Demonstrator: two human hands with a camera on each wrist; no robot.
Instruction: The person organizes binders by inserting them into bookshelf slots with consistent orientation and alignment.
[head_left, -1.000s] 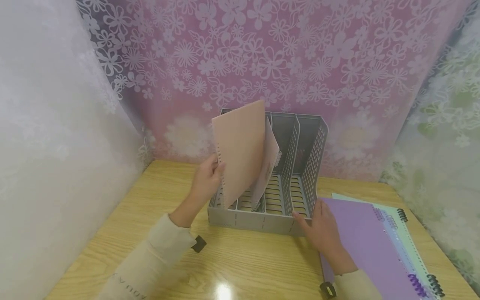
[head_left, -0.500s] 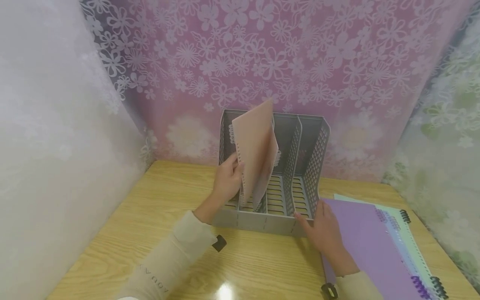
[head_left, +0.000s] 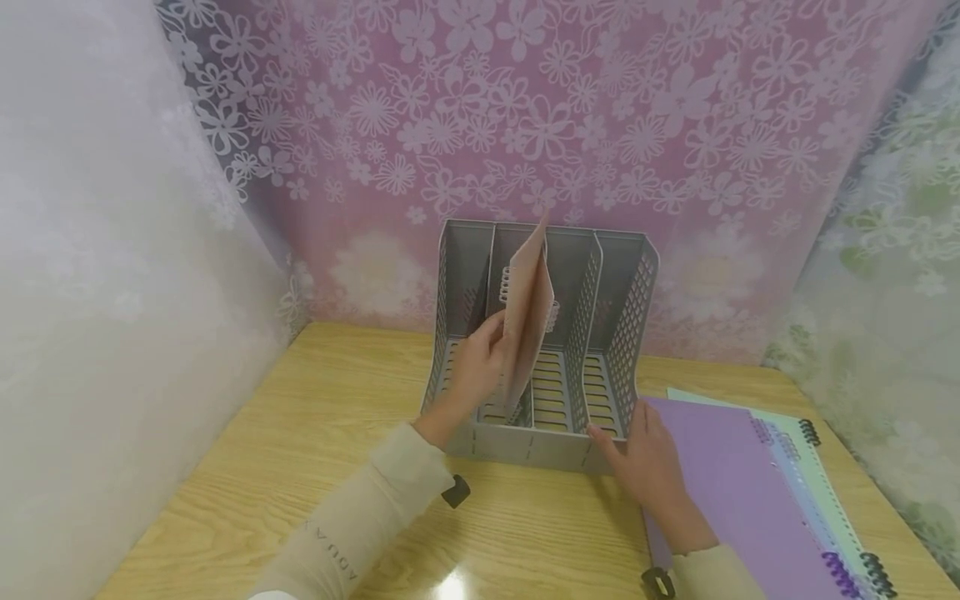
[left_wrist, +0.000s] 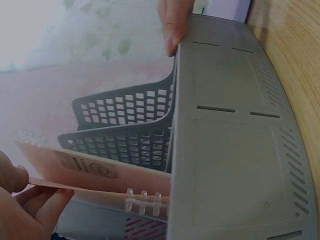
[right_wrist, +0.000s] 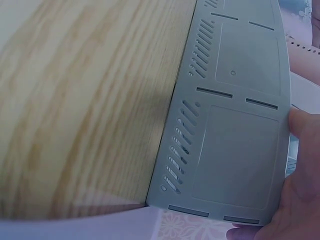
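A grey desk file rack (head_left: 502,443) with upright dividers stands on the table. My left hand (head_left: 474,371) pinches the edge of a pink ring-bound notebook (head_left: 524,287), held upright and nearly edge-on at the second compartment from the left. Beside it, in the same compartment, leans another pink notebook (head_left: 542,312) with clear rings. A label (left_wrist: 90,167) shows on that one in the left wrist view. My right hand (head_left: 648,467) grips the rack's front right corner, thumb over the front rim. The held notebook's lower edge is partly hidden by my left hand.
Right of the rack, a purple notebook (head_left: 735,475) lies over blue and mint green (head_left: 806,442) ones, partly under my right forearm. Floral curtains (head_left: 570,108) hang close behind and at both sides. The wooden table (head_left: 300,400) extends left and in front.
My left hand has moved right with the pink notebook, turning it from facing me to nearly edge-on, closer to the other notebook. The right hand stays on the rack.
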